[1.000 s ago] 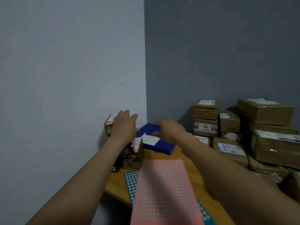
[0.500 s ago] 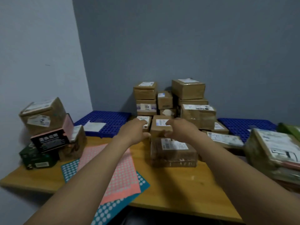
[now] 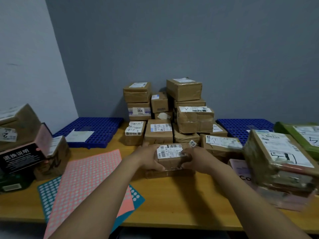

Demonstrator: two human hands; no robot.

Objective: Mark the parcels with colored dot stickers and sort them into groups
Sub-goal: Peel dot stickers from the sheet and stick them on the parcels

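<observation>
A small brown parcel [image 3: 170, 156] with a white barcode label sits in both my hands, lifted just above the wooden table [image 3: 181, 204]. My left hand [image 3: 149, 156] grips its left end and my right hand [image 3: 196, 158] grips its right end. Behind it rises a pile of unsorted brown parcels [image 3: 165, 114] against the back wall. A pink dot-sticker sheet [image 3: 82, 180] lies on a teal dot-sticker sheet [image 3: 50, 192] at the front left.
A stack of parcels [image 3: 24, 142] stands at the far left. Another group [image 3: 279, 161], with a green parcel [image 3: 300, 135], fills the right. Two blue perforated trays [image 3: 96, 128] [image 3: 241, 128] lie by the wall, flanking the pile.
My view swung right from the left corner to the middle pile. Both hands moved from the left stack to the pile, and now hold a small parcel drawn toward me.
</observation>
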